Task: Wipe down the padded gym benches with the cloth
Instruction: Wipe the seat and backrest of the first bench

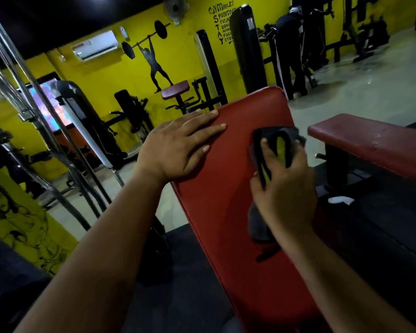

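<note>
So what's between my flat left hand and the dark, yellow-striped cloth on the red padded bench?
Nothing: only bare red padded bench surface separates the left hand from the dark yellow-striped cloth gripped by the right hand, in the head view.

The cloth (pixel 277 150) is partly covered by the right hand (pixel 283 195). The red bench pad (pixel 226 200) is cut off by the bottom edge, the second bench (pixel 370 145) by the right edge. The wall lettering (pixel 222 22) is partly blocked by a black pad (pixel 246 49).
</note>
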{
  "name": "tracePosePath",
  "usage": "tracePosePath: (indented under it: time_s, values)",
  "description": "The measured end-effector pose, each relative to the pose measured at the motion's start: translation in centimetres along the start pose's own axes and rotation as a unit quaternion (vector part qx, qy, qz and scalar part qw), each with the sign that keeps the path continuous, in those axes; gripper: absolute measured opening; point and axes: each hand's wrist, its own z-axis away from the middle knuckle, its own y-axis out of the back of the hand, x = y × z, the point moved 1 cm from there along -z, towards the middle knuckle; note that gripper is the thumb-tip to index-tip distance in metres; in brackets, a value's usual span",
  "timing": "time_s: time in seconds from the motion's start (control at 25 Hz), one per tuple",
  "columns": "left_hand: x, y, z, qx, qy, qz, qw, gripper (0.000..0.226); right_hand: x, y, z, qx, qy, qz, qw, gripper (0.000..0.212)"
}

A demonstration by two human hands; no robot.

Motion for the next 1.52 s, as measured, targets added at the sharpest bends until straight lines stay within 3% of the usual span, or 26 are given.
tracePosePath:
  time_s: [0.08,0.24,0.4,0.56,0.64,0.84,1.12,1.28,1.52]
  values:
    - [0.0,0.0,-0.1,-0.005,-0.003,0.007,1.0,0.046,-2.5,-0.5,2.3,-0.048,-0.004,0.004,0.999,0.072]
    - [0.2,0.1,-0.2,0.009,0.0,0.014,1.0,0.045,-6.7,-1.4,6.6,-0.094,0.073,0.022,0.993,0.078]
    - [0.0,-0.1,0.0,0.01,-0.01,-0.008,1.0,0.046,-7.2,-2.5,10.2,-0.14,0.25,0.042,0.957,0.044]
    - [0.1,-0.4,0.1,-0.028,-0.064,-0.068,0.995,0.057,-2.8,-1.2,7.2,-0.151,0.341,0.04,0.927,0.047]
    - [0.3,-0.5,0.1,-0.039,-0.101,-0.093,0.99,0.058,-0.2,-0.2,5.2,-0.142,0.325,0.042,0.934,0.053]
    - [4.6,-1.9,-0.9,0.013,-0.027,-0.065,0.997,0.057,6.1,1.5,0.9,-0.097,0.242,0.101,0.96,0.068]
    - [4.9,-2.6,-0.5,0.035,-0.038,-0.072,0.996,0.047,7.8,0.7,0.5,-0.082,-0.012,0.023,0.996,0.075]
    - [5.0,-2.9,-0.2,0.056,-0.025,-0.067,0.996,0.041,4.7,-0.5,4.1,-0.052,-0.026,0.001,0.998,0.075]
    - [5.0,-2.8,-0.2,0.052,-0.026,-0.076,0.995,0.042,-2.2,-1.4,10.1,-0.122,0.004,0.035,0.992,0.087]
